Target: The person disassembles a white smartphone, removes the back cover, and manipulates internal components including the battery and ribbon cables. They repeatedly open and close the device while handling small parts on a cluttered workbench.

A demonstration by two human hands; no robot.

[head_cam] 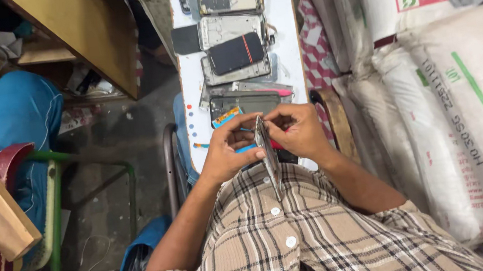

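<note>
My left hand (pixel 228 149) and my right hand (pixel 298 129) both grip a slim phone frame (pixel 269 162) that stands on edge between them, above my checked shirt. The fingers of both hands pinch its upper end. Under the hands lie a blue strip and a red-handled tool (pixel 277 145), partly hidden. Just beyond my fingers sits an open phone body (pixel 247 100) with a small orange and blue card (pixel 226 117) on its corner.
A narrow white board (pixel 285 23) runs away from me and carries several phone frames and a dark phone with an orange stripe (pixel 236 53). White sacks (pixel 460 112) stack at the right. A wooden table (pixel 87 32), blue cloth and a green-framed chair (pixel 54 227) stand at the left.
</note>
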